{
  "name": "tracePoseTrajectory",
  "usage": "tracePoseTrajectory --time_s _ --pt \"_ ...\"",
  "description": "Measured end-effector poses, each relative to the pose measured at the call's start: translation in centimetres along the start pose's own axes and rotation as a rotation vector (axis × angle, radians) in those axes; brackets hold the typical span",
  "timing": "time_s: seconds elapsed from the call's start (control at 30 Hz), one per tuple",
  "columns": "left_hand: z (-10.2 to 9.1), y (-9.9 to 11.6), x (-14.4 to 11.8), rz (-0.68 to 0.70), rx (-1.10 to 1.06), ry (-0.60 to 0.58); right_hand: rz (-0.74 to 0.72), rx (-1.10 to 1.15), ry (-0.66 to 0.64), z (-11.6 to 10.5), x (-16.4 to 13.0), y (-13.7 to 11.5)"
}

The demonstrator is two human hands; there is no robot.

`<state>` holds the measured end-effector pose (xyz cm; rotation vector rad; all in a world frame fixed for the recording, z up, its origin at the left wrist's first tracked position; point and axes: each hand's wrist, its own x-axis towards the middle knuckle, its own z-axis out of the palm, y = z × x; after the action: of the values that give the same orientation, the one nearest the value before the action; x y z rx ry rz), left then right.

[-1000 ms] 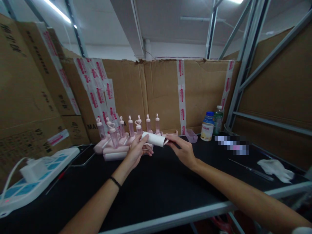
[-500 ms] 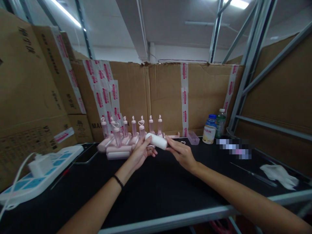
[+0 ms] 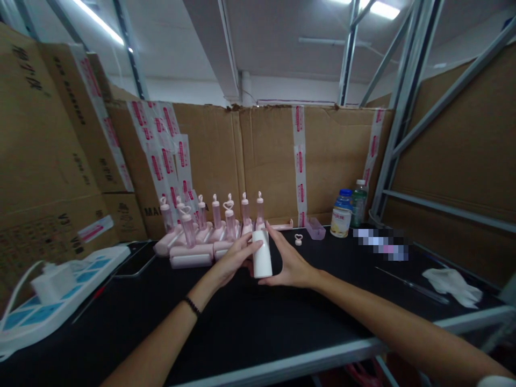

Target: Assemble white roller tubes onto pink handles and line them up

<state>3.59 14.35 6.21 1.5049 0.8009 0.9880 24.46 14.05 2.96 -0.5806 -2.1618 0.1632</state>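
A plain white roll (image 3: 263, 258) stands nearly upright above the black table, between my two hands. My left hand (image 3: 236, 258) grips it from the left, with the thumb across its front; the other fingers are mostly hidden behind it. At its right side, my right hand (image 3: 292, 263) spans its length, thumb at the bottom end and fingertips by the top end. Just behind stand several pale pink rollers (image 3: 191, 255), each with an upright clear handle (image 3: 188, 230) topped by a loop. A small pink heart-shaped loop piece (image 3: 298, 239) lies to the right.
On the left are a white power strip (image 3: 60, 293) and a phone (image 3: 135, 260). To the right stand a pink tray (image 3: 315, 229), a blue-capped bottle (image 3: 341, 215) and a green bottle (image 3: 358, 204). A thin screwdriver-like tool (image 3: 415, 286) lies near a white cloth (image 3: 453, 287).
The white roll has turned from lying slanted to nearly upright and come lower. My right hand has shifted from its right end to span it. The view has turned slightly right.
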Motion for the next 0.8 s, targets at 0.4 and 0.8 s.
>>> tracePoseTrajectory --time_s 0.4,0.8 --pt "-0.1 -0.4 -0.5 0.033 -0.030 -0.025 0.037 -0.027 -0.107 -1.9 1.1 1.4" --pt "-1.0 -1.2 0.0 0.088 -0.094 0.073 0.500 -0.585 -0.334 -2.3 6.9 11.8"
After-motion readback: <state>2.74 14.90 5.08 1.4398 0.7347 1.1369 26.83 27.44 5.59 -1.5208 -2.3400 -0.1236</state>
